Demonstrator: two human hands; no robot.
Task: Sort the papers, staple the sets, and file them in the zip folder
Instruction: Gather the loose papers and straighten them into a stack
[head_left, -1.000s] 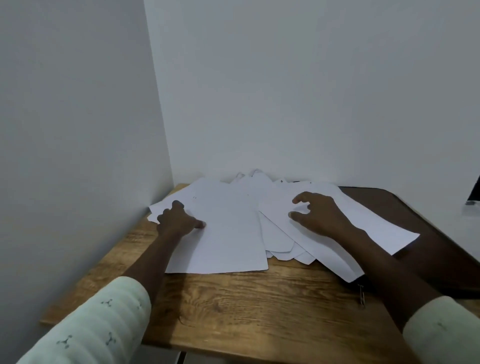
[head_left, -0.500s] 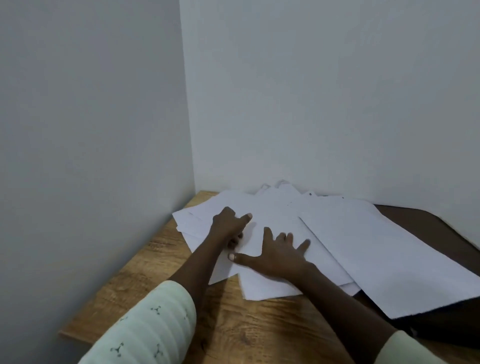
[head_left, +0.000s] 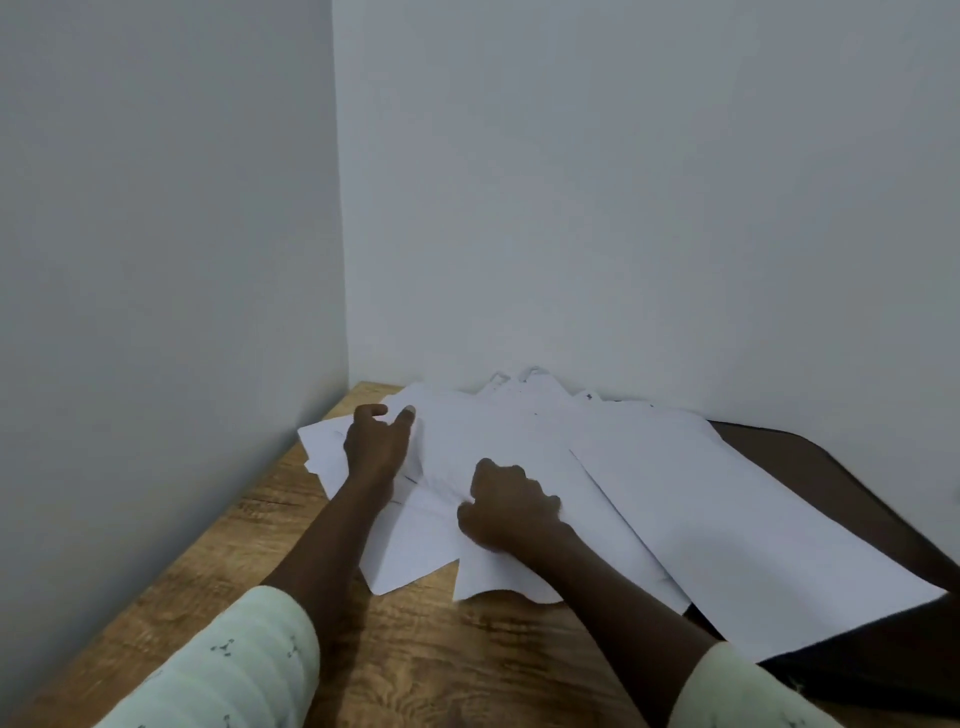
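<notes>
Papers (head_left: 524, 441) lie in a loose, overlapping spread across the far part of the wooden table (head_left: 415, 654), pushed up towards the corner where the left wall (head_left: 156, 260) meets the back wall (head_left: 623, 208). The sheets are white and fan out at different angles; a few corners at the back stick up against the back wall.

One long sheet (head_left: 737, 530) on the right runs slantwise towards the near edge and lies partly over the dark zip folder (head_left: 831, 473). The folder lies flat on the right side of the table, its rounded far corner showing, with most of it covered by paper.

The left hand (head_left: 375, 447) rests on the sheets at the left end of the spread, its fingers bent and the tips down on the paper. I cannot tell whether they pinch a sheet or only press on it.

The right hand (head_left: 506, 506) sits near the middle of the spread, knuckles up, its fingers curled tight into a sheet, which rises in a fold between the two hands.

Both forearms reach in from the near edge, each in a pale sleeve (head_left: 234, 665) with small dark marks.
</notes>
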